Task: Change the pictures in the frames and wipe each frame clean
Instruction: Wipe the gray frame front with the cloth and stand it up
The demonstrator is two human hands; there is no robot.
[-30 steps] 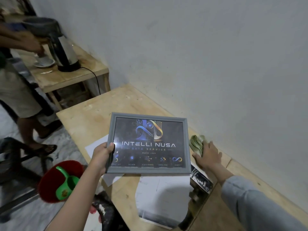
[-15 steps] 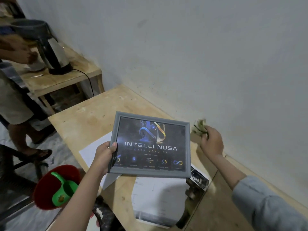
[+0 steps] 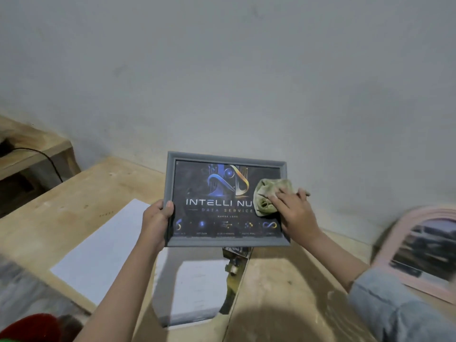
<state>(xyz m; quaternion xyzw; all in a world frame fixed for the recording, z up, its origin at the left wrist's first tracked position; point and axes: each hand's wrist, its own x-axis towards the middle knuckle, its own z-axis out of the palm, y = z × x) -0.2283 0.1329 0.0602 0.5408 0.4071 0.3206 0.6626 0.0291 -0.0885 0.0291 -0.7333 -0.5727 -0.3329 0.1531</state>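
Observation:
A grey picture frame (image 3: 223, 156) holds a dark print with a blue and gold logo and white lettering. My left hand (image 3: 156, 219) grips its left edge and holds it up above the wooden table (image 3: 81, 193), facing me. My right hand (image 3: 294, 211) presses a crumpled green cloth (image 3: 267, 193) against the right side of the glass, covering the end of the lettering. A pink arched frame (image 3: 387, 245) with a dark picture lies on the table at the right.
White sheets of paper (image 3: 103, 248) and a dark printed picture (image 3: 234, 265) lie on the table under the frame. A grey wall (image 3: 222, 82) rises close behind. A lower side table with a black cable (image 3: 47, 159) stands at the left. A red bucket (image 3: 29, 328) shows bottom left.
My right hand lifted the green cloth off the table and brought it onto the frame's glass. The view swung right; the other person and kettle left the picture, and the pink frame came in.

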